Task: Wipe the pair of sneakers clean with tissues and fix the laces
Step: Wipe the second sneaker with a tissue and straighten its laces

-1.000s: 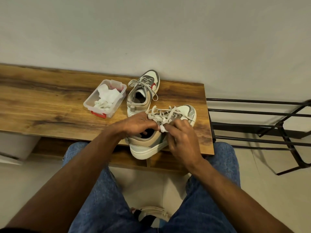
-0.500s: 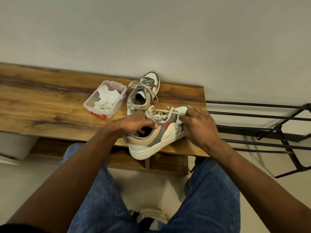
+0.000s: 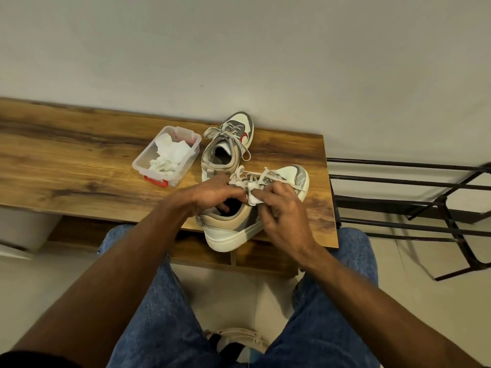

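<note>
Two beige, white and grey sneakers lie on a wooden bench. The near sneaker sits at the bench's front edge, its heel hanging over. My left hand grips its collar, fingers reaching into the opening. My right hand presses a crumpled white tissue against the sneaker's side just below its loose laces. The far sneaker stands behind it by the wall, laces tied.
A clear plastic tub with a red clip holds crumpled tissues, left of the far sneaker. A black metal rack stands right of the bench. My knees in jeans are below the bench edge. The wall runs close behind.
My right hand has slid back from the near sneaker's toe to its middle, with the tissue. The toe is uncovered again. My left hand has stayed on the collar.
</note>
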